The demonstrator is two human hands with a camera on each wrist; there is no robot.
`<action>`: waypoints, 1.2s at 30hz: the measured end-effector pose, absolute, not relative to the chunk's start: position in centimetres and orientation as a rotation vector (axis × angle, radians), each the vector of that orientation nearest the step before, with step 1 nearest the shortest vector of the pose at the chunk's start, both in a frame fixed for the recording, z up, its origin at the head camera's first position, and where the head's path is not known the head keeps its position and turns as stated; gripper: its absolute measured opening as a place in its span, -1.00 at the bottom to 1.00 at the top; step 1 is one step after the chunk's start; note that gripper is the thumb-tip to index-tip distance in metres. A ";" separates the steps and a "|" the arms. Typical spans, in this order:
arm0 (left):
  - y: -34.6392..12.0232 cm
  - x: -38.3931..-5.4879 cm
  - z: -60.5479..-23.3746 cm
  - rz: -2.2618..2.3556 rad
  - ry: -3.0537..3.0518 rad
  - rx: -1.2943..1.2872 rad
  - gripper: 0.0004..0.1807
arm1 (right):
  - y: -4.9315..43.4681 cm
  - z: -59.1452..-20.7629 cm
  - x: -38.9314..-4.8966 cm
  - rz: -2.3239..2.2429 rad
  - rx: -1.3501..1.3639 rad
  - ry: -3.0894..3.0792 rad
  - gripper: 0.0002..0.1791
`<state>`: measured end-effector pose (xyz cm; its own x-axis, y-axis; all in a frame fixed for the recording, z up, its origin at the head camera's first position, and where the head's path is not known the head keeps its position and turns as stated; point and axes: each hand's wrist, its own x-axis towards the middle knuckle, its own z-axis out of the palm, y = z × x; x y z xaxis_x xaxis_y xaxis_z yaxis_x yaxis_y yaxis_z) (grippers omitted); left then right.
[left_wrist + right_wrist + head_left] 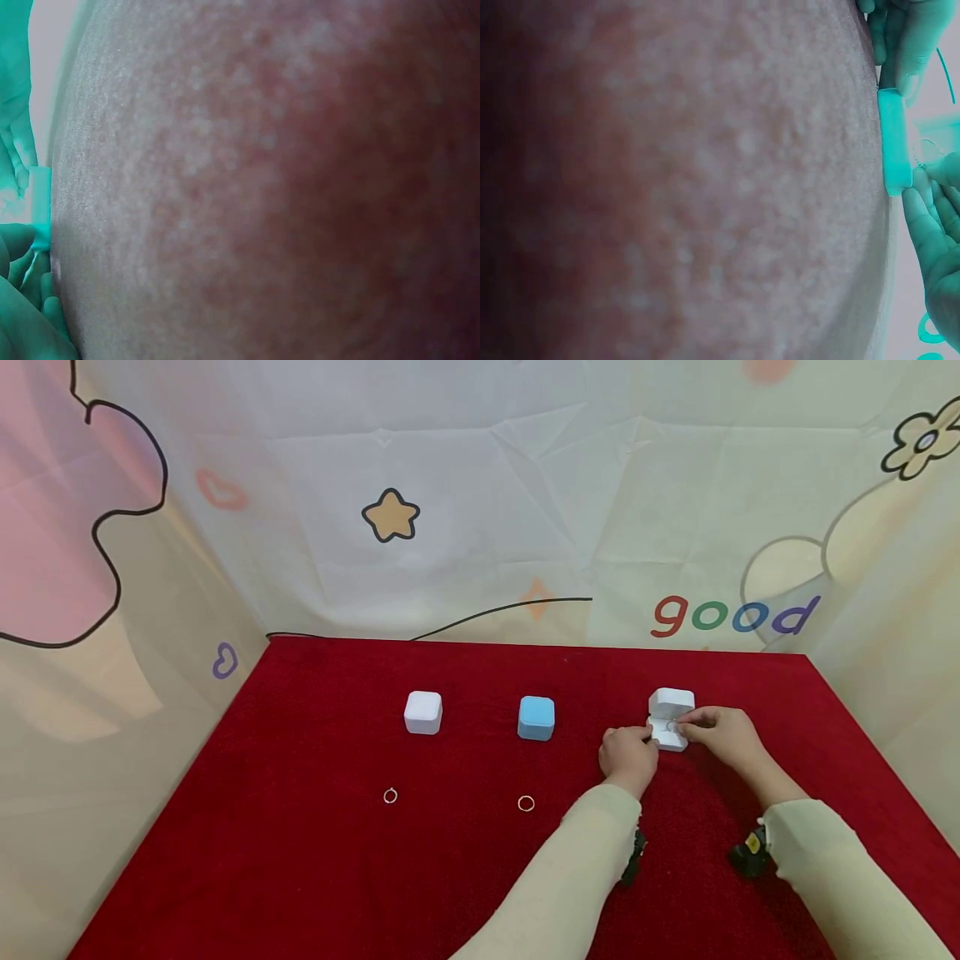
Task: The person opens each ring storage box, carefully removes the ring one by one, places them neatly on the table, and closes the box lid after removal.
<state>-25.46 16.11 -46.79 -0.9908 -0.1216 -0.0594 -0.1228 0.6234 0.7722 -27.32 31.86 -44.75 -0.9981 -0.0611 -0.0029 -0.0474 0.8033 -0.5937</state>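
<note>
A white ring box (670,742) stands at the right of the red cloth, its lid (672,700) raised. My left hand (628,758) grips the box at its left side with thumb and fingers. From the right, my right hand (720,732) pinches a thin ring (671,726) at the box's inside. In the right wrist view the box (895,142) shows side-on, with the ring's outline (930,146) beside it at the fingertips. Blurred skin fills most of both wrist views.
To the left stand a closed light blue box (536,718) and a closed white box (423,712). In front of them lie a gold-coloured ring (526,803) and a ring with a small stone (390,795). A printed curtain (480,510) hangs behind the red cloth (337,877).
</note>
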 end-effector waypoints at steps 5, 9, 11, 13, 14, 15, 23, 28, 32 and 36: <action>16.1 -25.5 -46.9 1.347 2.841 -0.205 -0.76 | 31.9 -44.8 -27.3 -1.005 -0.069 2.948 -0.60; 16.2 -25.5 -46.7 1.342 2.805 -0.239 -0.76 | 31.9 -44.8 -27.2 -1.035 -0.052 2.925 -0.57; 16.3 -25.5 -46.7 1.336 2.795 -0.249 -0.76 | 31.8 -44.7 -27.1 -1.058 -0.039 2.907 -0.57; 16.3 -25.5 -46.7 1.339 2.788 -0.253 -0.76 | 31.7 -44.6 -27.0 -1.086 -0.022 2.889 -0.56; 16.4 -25.5 -46.7 1.342 2.785 -0.254 -0.76 | 31.7 -44.6 -26.9 -1.099 -0.013 2.882 -0.56; 16.4 -25.5 -46.7 1.348 2.783 -0.256 -0.76 | 31.6 -44.5 -26.9 -1.115 -0.003 2.873 -0.56; 16.4 -25.5 -46.8 1.383 2.769 -0.254 -0.76 | 31.4 -43.9 -26.5 -1.233 0.056 2.805 -0.54; 16.3 -25.4 -46.7 1.380 2.787 -0.248 -0.77 | 31.4 -43.5 -26.2 -1.296 0.068 2.769 -0.53; 16.2 -25.5 -46.7 1.370 2.798 -0.243 -0.77 | 31.4 -43.2 -25.9 -1.327 0.064 2.745 -0.52; 16.0 -25.4 -46.4 1.359 2.788 -0.232 -0.77 | 31.5 -42.9 -25.7 -1.341 0.071 2.729 -0.52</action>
